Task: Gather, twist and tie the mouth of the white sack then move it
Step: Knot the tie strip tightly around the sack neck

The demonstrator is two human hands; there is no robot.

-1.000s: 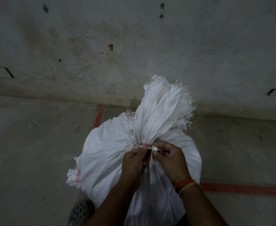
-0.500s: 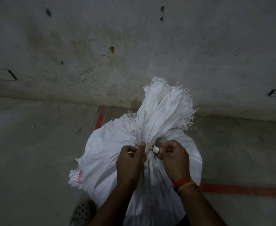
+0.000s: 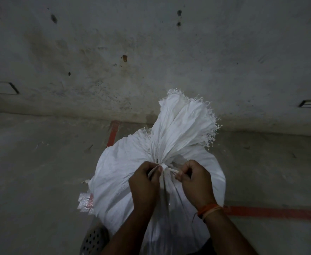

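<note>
A person's left hand [image 3: 145, 183] and right hand [image 3: 194, 178], each closed on one end of a white tie strip [image 3: 171, 169], pull outward to cinch the gathered neck of the full white woven sack [image 3: 121, 173], which stands on the concrete floor [image 3: 31, 181] near the wall [image 3: 151, 52].

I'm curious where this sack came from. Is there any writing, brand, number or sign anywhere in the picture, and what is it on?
No readable text anywhere.
White sack: plain, no print showing.
Tie strip held by the left hand and right hand: no markings.
Red floor lines: plain stripes.
Shiny scrap beside the sack: too blurred to tell.
</note>
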